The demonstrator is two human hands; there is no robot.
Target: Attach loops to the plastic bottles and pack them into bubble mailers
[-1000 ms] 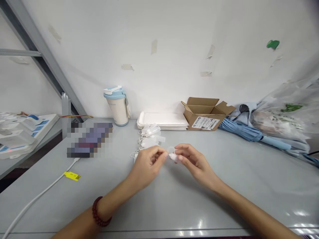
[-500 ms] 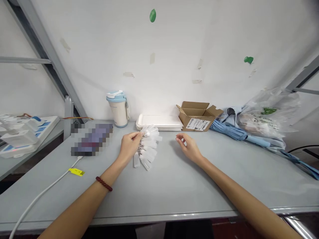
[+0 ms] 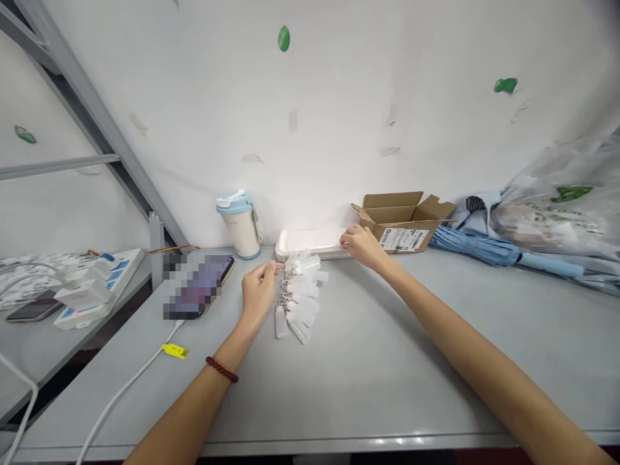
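On the grey table, a bunch of translucent plastic tags with thin loops is fanned out. My left hand is closed at the upper left of the bunch, thumb and index fingertip together beside the loops; whether a loop is between them is too small to make out. Behind the tags, against the wall, lies a stack of flat white trays. My right hand reaches to the right end of this stack, its fingers closed at the edge. The fingertips partly hide that corner.
An open cardboard box stands behind my right hand. To its right lie a folded blue umbrella and a plastic bag. A lidded cup and a charging phone with a white cable are on the left.
My right hand has moved forward from the bare tabletop to the right end of the white trays. My left hand stays by the tags. The whole view has shifted slightly.
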